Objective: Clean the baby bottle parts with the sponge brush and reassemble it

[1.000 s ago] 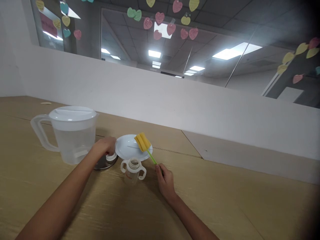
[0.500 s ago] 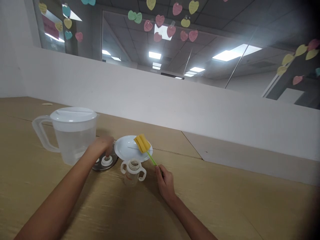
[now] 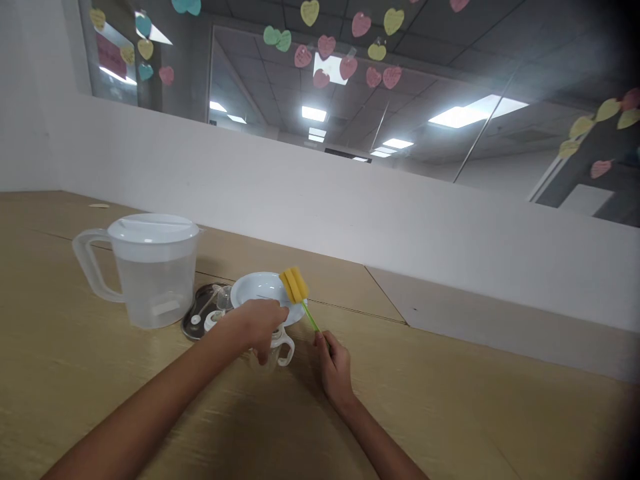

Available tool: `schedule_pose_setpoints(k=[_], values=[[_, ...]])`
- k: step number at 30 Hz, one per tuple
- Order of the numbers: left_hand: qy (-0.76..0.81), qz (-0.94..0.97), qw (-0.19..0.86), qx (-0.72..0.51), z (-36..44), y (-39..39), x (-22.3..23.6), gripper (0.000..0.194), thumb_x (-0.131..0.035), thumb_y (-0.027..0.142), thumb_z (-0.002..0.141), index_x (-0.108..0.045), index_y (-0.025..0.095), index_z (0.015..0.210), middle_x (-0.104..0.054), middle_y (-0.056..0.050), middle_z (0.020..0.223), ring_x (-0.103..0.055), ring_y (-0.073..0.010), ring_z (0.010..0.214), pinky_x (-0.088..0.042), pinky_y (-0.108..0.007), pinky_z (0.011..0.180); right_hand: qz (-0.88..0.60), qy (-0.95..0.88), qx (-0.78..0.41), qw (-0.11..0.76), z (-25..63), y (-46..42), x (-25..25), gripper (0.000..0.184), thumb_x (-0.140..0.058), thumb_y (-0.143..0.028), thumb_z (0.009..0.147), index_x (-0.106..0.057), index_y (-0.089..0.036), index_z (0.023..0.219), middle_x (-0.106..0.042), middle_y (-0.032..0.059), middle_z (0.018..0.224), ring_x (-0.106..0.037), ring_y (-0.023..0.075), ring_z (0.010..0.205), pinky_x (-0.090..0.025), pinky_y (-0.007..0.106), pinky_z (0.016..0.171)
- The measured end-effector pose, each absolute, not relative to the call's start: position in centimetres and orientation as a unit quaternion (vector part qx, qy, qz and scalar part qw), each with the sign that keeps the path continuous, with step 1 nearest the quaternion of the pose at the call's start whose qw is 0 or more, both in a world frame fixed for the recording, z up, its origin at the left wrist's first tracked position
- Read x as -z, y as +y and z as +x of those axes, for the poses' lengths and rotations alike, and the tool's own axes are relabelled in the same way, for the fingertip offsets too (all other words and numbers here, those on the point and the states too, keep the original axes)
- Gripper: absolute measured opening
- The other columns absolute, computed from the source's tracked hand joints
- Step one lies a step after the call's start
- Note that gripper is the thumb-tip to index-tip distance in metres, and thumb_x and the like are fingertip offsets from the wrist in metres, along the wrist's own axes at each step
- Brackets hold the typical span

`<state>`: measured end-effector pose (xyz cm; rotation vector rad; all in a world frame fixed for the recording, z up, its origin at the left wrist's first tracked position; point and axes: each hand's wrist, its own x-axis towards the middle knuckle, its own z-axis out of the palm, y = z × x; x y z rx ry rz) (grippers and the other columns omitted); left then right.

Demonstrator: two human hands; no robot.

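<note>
My right hand is closed round the green handle of a sponge bottle brush. The brush's yellow head points up, in front of the plate's right side. My left hand is at a clear two-handled baby bottle, its fingers curled about the left side and top. It covers the bottle's left handle and most of its mouth. A white bowl-like plate is right behind the bottle. Left of it, a round metal tray carries a white ring-shaped cap and small clear parts.
A translucent lidded pitcher with liquid inside stands left of the tray, its handle to the left. Behind the tabletop rises a white wall, with a window above it bearing heart-shaped notes.
My left hand has left the white cap on the tray and moved right to the bottle. The right hand still holds the brush up. The view has shifted slightly.
</note>
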<state>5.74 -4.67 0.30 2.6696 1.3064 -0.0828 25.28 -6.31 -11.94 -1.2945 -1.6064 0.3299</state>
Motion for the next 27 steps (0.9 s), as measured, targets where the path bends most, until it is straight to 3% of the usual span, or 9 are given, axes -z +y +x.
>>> schedule_pose_setpoints(k=[7,13,18,22,27], values=[[0.435,0.896,0.076,0.053,6.2,-5.0,-0.6,0.057,-0.075,0.024,0.048,-0.056,0.019,0.102,-0.062,-0.008,0.097,-0.059,-0.0263,0.091,-0.045,-0.030,0.071,-0.532,-0.661,-0.135,0.511,25.2,-6.4,11.8,0.042,-0.035,-0.049,0.087,-0.043,-0.017,0.062,-0.035,-0.0040,0.054,-0.034,0.0093,0.052,-0.028,0.021,0.050],[0.316,0.930,0.153,-0.106,3.4,-4.6,-3.1,0.050,-0.074,0.029,0.052,-0.054,0.026,0.098,-0.059,0.004,0.098,-0.056,-0.0169,0.089,-0.041,-0.022,0.072,-0.538,-0.659,-0.141,0.507,25.2,-6.4,11.9,0.043,-0.033,-0.050,0.088,-0.046,-0.016,0.065,-0.040,-0.0033,0.056,-0.039,0.0103,0.055,-0.030,0.021,0.053],[0.324,0.894,0.201,-0.236,1.4,-3.6,-4.1,0.048,-0.071,0.031,0.058,-0.051,0.023,0.100,-0.056,0.002,0.101,-0.053,-0.0156,0.093,-0.041,-0.022,0.076,-0.540,-0.641,-0.127,0.531,25.3,-6.4,12.1,0.040,-0.032,-0.048,0.089,-0.047,-0.017,0.069,-0.042,-0.0031,0.058,-0.041,0.0102,0.055,-0.031,0.021,0.054],[0.387,0.864,0.117,-0.299,1.6,-1.8,-2.9,0.046,-0.069,0.024,0.055,-0.054,0.022,0.098,-0.052,0.000,0.098,-0.051,-0.0182,0.092,-0.041,-0.027,0.077,-0.522,-0.636,-0.125,0.555,25.5,-6.7,12.9,0.036,-0.028,-0.043,0.091,-0.050,-0.017,0.082,-0.036,-0.0052,0.054,-0.035,0.0094,0.049,-0.028,0.021,0.049],[0.430,0.839,-0.047,-0.330,2.3,-0.5,-1.7,0.043,-0.065,0.018,0.060,-0.057,0.023,0.102,-0.047,-0.002,0.091,-0.049,-0.0193,0.088,-0.039,-0.029,0.073,-0.492,-0.728,-0.070,0.472,25.3,-6.9,13.1,0.034,-0.028,-0.039,0.091,-0.051,-0.016,0.079,-0.039,-0.0040,0.052,-0.037,0.0095,0.046,-0.027,0.022,0.049]])
